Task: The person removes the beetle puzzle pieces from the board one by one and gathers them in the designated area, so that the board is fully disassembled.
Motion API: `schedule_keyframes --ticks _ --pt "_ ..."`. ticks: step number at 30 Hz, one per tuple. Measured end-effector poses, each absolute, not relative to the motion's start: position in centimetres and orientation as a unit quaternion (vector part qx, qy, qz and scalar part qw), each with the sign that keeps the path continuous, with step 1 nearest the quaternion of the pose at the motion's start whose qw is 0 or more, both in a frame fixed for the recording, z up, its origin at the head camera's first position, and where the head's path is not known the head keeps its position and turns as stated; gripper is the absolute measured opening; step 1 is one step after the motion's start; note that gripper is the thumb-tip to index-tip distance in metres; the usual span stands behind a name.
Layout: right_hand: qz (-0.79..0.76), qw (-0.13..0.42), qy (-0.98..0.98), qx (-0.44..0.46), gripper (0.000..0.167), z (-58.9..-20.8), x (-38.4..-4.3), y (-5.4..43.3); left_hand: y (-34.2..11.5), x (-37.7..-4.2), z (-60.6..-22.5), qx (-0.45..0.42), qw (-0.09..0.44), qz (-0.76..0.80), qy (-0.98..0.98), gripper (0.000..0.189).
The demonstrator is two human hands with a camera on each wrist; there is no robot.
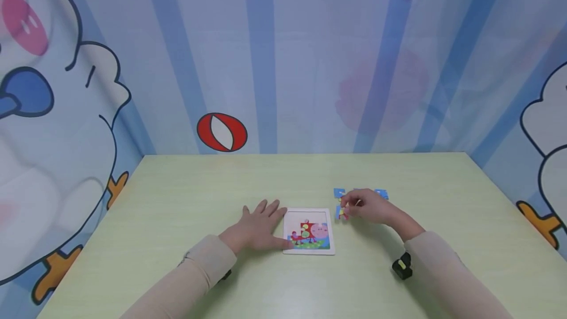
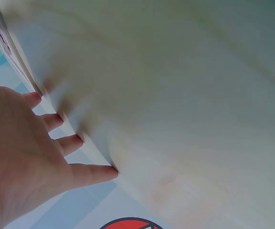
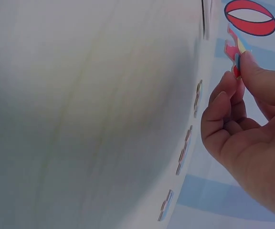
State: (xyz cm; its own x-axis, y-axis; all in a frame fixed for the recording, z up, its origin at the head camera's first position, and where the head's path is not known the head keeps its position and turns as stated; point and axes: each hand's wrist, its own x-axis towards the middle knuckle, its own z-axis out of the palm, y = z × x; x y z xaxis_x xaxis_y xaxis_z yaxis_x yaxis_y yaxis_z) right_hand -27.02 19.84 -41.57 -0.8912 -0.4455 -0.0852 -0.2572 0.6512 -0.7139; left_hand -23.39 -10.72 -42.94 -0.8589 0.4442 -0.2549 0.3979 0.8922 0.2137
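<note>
A square white puzzle tray (image 1: pixel 307 209) lies on the table, with joined pieces showing a pink cartoon pig (image 1: pixel 319 231) in its lower part. My left hand (image 1: pixel 259 228) is spread flat at the tray's left side, thumb and one fingertip at its edge. In the left wrist view the fingers (image 2: pixel 97 174) are straight and spread apart. My right hand (image 1: pixel 367 206) is raised right of the tray. Between thumb and fingertips it pinches a red, yellow and blue puzzle piece (image 3: pixel 235 52), partly covered by the thumb.
Behind and under the right hand in the head view lie several loose puzzle pieces, among them a blue piece (image 1: pixel 338 192) and another blue piece (image 1: pixel 382 194). The pale table (image 1: pixel 212 181) meets a printed curtain (image 1: pixel 301 87) at its far edge.
</note>
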Motion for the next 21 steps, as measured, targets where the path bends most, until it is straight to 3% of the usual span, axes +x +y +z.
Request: schedule_keyframes --ticks 21 --pt "-0.299 0.128 0.928 -0.183 0.004 -42.44 -27.29 19.53 -10.67 -23.45 -43.02 0.217 0.151 0.081 0.961 0.093"
